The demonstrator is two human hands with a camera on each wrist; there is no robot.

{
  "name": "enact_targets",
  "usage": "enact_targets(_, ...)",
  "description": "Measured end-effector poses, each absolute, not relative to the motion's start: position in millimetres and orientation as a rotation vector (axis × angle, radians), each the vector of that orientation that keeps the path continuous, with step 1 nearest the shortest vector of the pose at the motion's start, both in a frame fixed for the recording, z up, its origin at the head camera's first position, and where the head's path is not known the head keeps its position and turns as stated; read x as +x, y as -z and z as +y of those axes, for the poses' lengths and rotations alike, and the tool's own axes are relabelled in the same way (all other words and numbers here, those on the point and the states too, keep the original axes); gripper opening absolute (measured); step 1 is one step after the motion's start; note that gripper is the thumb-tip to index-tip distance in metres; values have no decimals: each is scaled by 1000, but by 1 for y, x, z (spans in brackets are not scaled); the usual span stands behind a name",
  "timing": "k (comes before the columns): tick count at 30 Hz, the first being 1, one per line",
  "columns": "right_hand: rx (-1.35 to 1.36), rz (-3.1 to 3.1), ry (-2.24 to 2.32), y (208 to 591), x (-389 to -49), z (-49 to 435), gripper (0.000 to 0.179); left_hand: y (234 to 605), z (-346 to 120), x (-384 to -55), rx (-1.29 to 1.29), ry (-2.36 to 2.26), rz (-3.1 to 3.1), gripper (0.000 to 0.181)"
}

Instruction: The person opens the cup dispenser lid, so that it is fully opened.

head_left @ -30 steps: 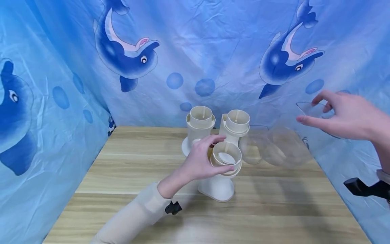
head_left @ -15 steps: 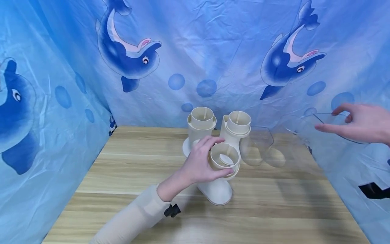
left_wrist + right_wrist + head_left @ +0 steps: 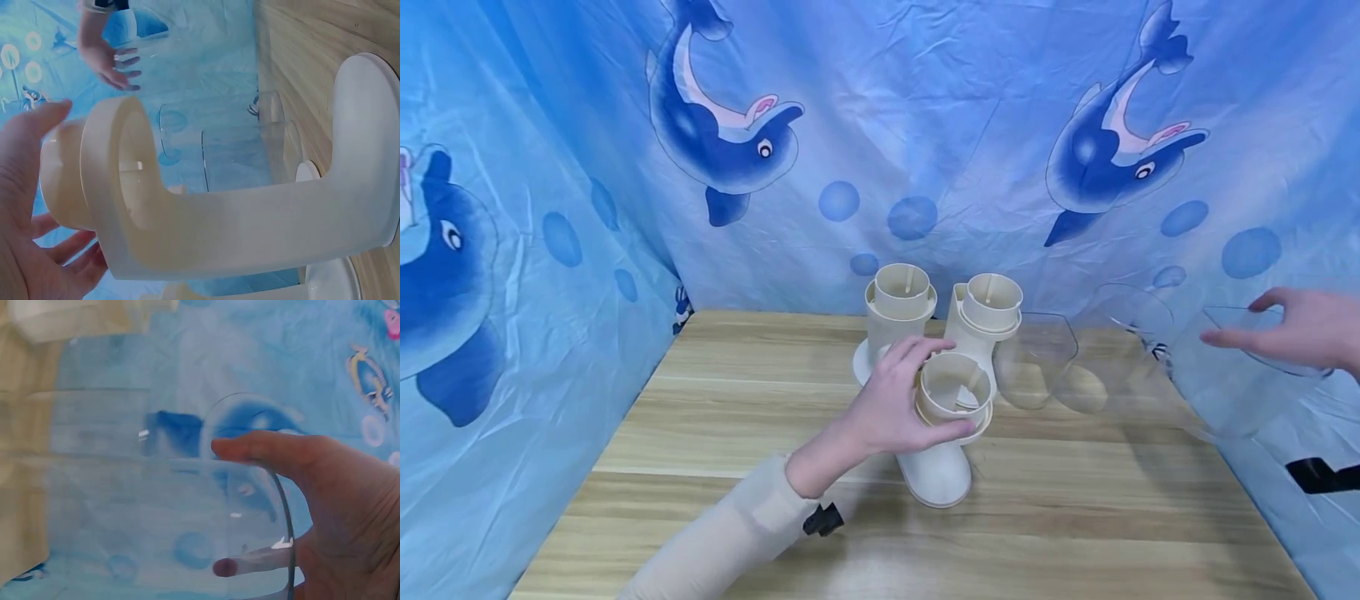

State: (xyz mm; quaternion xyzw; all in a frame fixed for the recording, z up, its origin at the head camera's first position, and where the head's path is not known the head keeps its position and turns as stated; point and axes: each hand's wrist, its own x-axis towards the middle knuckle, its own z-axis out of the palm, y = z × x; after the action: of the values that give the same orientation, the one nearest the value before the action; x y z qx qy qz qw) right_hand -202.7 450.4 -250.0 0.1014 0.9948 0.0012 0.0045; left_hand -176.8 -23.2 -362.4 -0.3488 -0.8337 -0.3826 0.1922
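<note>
In the head view my left hand (image 3: 891, 400) curls its fingers and thumb round a cream ring-shaped collar (image 3: 942, 382) on top of a white C-shaped stand (image 3: 936, 479). The left wrist view shows this stand's body (image 3: 250, 219) from the side, its foot on the wooden table. At the far right, my right hand (image 3: 1307, 329) pinches the rim of a clear cylindrical container (image 3: 156, 512), thumb and fingers on either side of the wall. Most of that container is faint against the blue cloth.
Behind my left hand are a left stand (image 3: 895, 321) and a right stand (image 3: 988, 312), each with a cream collar. Several clear containers (image 3: 1033, 350) stand beside them on the wooden table (image 3: 737, 417). Blue dolphin cloth (image 3: 865, 100) hangs behind.
My right hand has moved right and down with the clear container, towards the table's right edge. My left hand stays at the collar while its stand has turned slightly.
</note>
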Motion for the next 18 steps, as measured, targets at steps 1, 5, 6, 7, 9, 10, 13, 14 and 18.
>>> enact_targets(1, 318, 3113, 1, 253, -203, 452, 103, 362, -23, -176, -966, 1079, -2350, 88)
enact_targets(5, 272, 3108, 60, 270, -207, 457, 106, 361, -25, -178, -972, 1113, -2339, 84)
enact_targets(6, 268, 3103, 69, 275, -208, 459, 106, 360, -27, -179, -987, 1123, -2328, 84)
enact_targets(7, 267, 3096, 74, 279, -210, 460, 107, 360, -28, -180, -1007, 1132, -2314, 84)
enact_targets(9, 279, 3077, 91, 288, -214, 463, 107, 359, -29, -181, -1045, 1151, -2287, 85)
enact_targets(10, 286, 3069, 100, 293, -216, 465, 109, 359, -30, -182, -1058, 1158, -2279, 85)
enact_targets(13, 289, 3036, 110, 306, -224, 469, 114, 358, -30, -180, -1072, 1140, -2264, 87)
enact_targets(14, 266, 3022, 115, 310, -226, 471, 116, 359, -30, -180, -1064, 1132, -2271, 87)
enact_targets(18, 176, 2962, 157, 324, -234, 476, 122, 362, -29, -177, -1008, 1090, -2327, 85)
